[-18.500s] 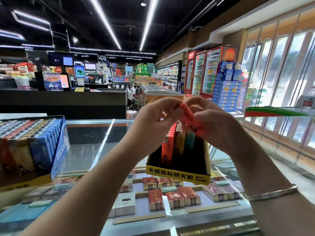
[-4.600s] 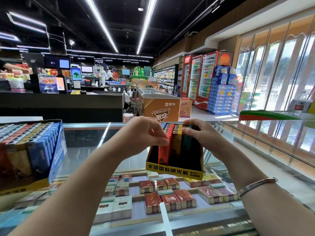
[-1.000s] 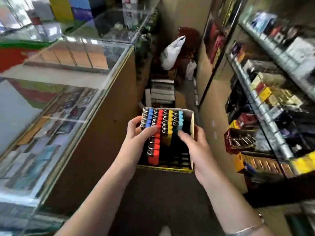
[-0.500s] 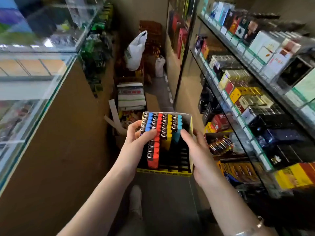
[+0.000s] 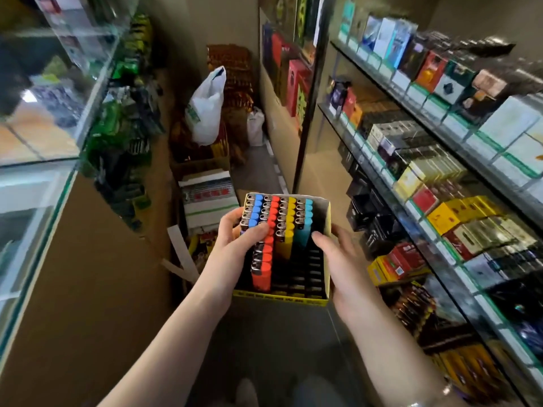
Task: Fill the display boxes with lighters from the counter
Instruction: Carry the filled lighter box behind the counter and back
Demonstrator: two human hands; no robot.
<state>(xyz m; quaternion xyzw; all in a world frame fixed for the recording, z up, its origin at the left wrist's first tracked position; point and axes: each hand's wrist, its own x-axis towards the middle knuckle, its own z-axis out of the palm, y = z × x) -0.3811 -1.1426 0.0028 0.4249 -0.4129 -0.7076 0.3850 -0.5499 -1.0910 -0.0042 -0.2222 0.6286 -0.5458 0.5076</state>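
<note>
Holding one yellow-trimmed cardboard display box (image 5: 326,230) between glass-topped counter (image 5: 44,201) and packet-lined wall shelves (image 5: 440,171), both hands grip it. Left hand (image 5: 235,248) fingers wrap its left wall, thumb across the lighters; right hand (image 5: 340,259) clasps the right wall. Four rows of plastic lighters (image 5: 271,227): blue, red, yellow, turquoise.

Two hands hold a display box (image 5: 324,227) in the middle. The left hand (image 5: 235,251) grips its 9 o'clock side, thumb lying over the lighters (image 5: 273,221). The right hand (image 5: 340,268) holds the 3 o'clock side. The lighters stand in blue, red, yellow and light blue rows. Shelves (image 5: 440,171) of small packs run along 3 o'clock. A white bag (image 5: 205,110) hangs near 12 o'clock. A glass counter (image 5: 44,171) sits at 9 o'clock.
</note>
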